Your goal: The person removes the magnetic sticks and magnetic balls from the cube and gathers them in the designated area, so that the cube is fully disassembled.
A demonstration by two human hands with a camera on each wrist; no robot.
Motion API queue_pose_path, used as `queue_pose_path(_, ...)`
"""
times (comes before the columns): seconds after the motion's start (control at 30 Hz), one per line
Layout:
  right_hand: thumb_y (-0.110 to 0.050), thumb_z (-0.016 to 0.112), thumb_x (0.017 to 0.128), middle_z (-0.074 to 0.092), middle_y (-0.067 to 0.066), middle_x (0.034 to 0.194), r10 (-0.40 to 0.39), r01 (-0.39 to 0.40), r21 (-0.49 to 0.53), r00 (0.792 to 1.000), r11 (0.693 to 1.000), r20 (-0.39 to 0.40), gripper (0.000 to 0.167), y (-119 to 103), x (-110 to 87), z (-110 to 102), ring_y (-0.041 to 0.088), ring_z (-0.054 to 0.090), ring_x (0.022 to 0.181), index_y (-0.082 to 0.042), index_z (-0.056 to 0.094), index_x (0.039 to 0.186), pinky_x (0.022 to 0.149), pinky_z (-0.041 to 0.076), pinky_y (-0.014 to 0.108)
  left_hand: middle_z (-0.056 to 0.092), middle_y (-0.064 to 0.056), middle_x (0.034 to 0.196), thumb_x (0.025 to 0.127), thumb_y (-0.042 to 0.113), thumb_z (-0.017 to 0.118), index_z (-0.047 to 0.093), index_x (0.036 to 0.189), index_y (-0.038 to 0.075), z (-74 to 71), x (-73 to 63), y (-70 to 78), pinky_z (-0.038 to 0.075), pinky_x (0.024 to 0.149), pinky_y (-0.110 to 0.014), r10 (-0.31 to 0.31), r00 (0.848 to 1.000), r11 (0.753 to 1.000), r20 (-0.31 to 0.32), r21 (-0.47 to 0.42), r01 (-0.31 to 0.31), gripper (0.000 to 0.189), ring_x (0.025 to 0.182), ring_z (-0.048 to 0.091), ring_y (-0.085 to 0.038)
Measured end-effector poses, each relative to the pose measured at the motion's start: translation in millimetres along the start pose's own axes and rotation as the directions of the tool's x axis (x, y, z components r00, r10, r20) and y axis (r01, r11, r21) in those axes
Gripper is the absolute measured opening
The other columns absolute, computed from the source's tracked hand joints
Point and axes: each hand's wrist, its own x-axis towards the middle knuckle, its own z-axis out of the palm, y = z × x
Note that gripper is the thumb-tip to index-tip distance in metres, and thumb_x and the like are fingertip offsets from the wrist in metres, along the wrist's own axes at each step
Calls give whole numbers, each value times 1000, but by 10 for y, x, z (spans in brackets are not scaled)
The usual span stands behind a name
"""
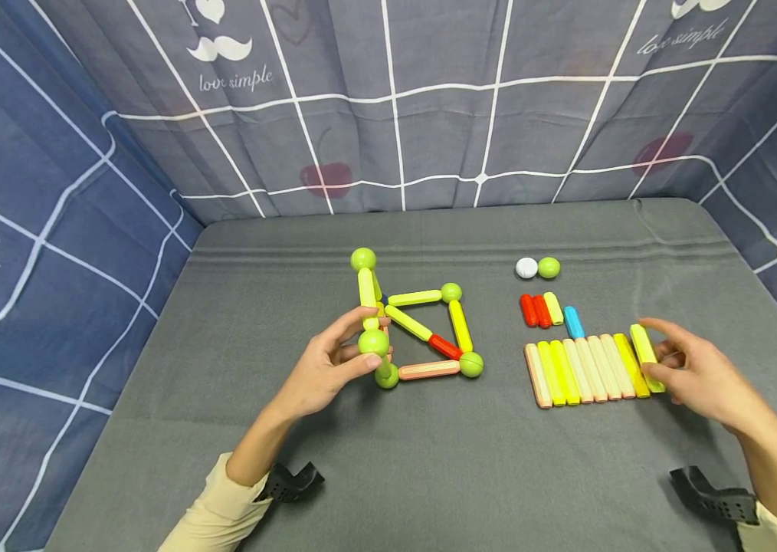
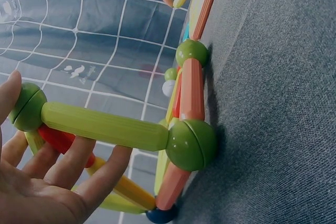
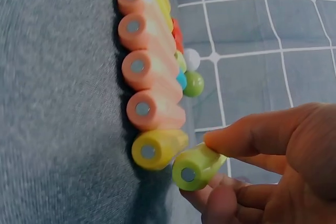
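- Head: I'm seeing the right hand [image 1: 699,376] pinching the lime stick [image 1: 642,345], well right of the frame [image 1: 411,323]; its long axis is running front to back, beside the stick row [image 1: 588,369]. Left hand [image 1: 329,356] is sitting nearer, gripping the frame's left side.
- Left wrist: fingers [image 2: 107,169] are curling behind the frame's raised rod [image 2: 105,126].
- Right wrist: lime stick's metal end [image 3: 188,174] is showing; I'm not telling whether it's touching the yellow stick [image 3: 163,144].

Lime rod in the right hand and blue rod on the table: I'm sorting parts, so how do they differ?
The lime rod is clearly longer than the blue rod. The right hand holds the lime rod, while the blue rod lies on the table. Both are straight and single-coloured.
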Motion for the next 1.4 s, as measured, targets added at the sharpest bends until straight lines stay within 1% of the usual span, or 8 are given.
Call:
queue_pose_path(0.1, 4, 63, 90, 56, 17, 92, 9, -9, -31, 1000, 999, 11, 54, 44, 10, 2, 8, 49, 56, 8, 40, 139, 45, 43, 29, 51, -20, 137, 93, -4, 64, 42, 143, 1, 0, -1, 2, 53, 88, -41, 5, 1000, 1000, 0, 1, -5, 55, 106, 63, -40)
queue_pose_path(0.33, -4, 66, 90, 61, 21, 95, 36, -33, -137, 999, 990, 19, 52, 116, 32, 9, 8, 51, 71, 9, 44, 135, 51, 42, 27, 51, -21, 137, 93, -5, 64, 40, 143, -4, -2, -1, -6, 53, 88, -41, 10, 1000, 1000, 5, -5, -10, 55, 105, 65, -33)
queue_pose_path(0.53, -10, 63, 95, 61, 23, 98, 69, -63, -111, 996, 992, 52, 51, 102, 28, 11, 13, 54, 63, 11, 41, 136, 48, 45, 30, 51, -21, 137, 92, -6, 64, 42, 143, -1, -6, -8, -7, 53, 88, -41, 6, 1000, 1000, 0, -8, -6, 55, 105, 60, -50)
queue_pose_path(0.63, -15, 61, 98, 63, 25, 100, 80, -73, -103, 995, 992, 59, 50, 86, 28, 15, 12, 55, 62, 12, 42, 136, 48, 47, 30, 51, -20, 137, 93, -6, 64, 43, 143, 0, -9, -9, -12, 53, 88, -41, 5, 1000, 1000, -2, -6, -5, 55, 106, 59, -50)
queue_pose_path(0.73, -20, 60, 100, 63, 27, 102, 91, -85, -100, 994, 991, 62, 51, 73, 23, 16, 13, 57, 65, 13, 42, 135, 48, 47, 30, 51, -20, 137, 93, -5, 64, 43, 143, 1, -7, -9, -9, 53, 88, -42, 4, 1000, 1000, -3, -5, -4, 55, 106, 61, -48)
queue_pose_path(0.97, -24, 59, 100, 62, 28, 101, 110, -102, -134, 993, 986, 48, 52, 49, 8, 29, 17, 57, 62, 13, 43, 133, 47, 46, 31, 51, -21, 137, 94, -4, 64, 42, 143, 0, -3, 3, -16, 53, 88, -42, 5, 1000, 1000, 0, -12, -5, 54, 106, 65, -31)
queue_pose_path(1.23, -25, 58, 101, 61, 31, 103, 122, -114, -147, 991, 983, 50, 52, 38, 9, 21, 18, 59, 62, 14, 44, 133, 48, 45, 32, 51, -21, 137, 94, -4, 63, 41, 143, -2, -8, 10, -21, 53, 88, -42, 6, 1000, 1000, 4, -9, -6, 54, 105, 65, -28)
queue_pose_path(1.4, -21, 61, 98, 62, 32, 102, 83, -87, -165, 996, 982, -28, 46, 26, 7, 15, 28, 63, 69, 13, 50, 128, 52, 43, 34, 51, -21, 138, 93, -5, 64, 42, 143, 0, -6, 3, -6, 53, 88, -41, -1, 1000, 1000, 1, -11, 1, 55, 105, 65, -28)
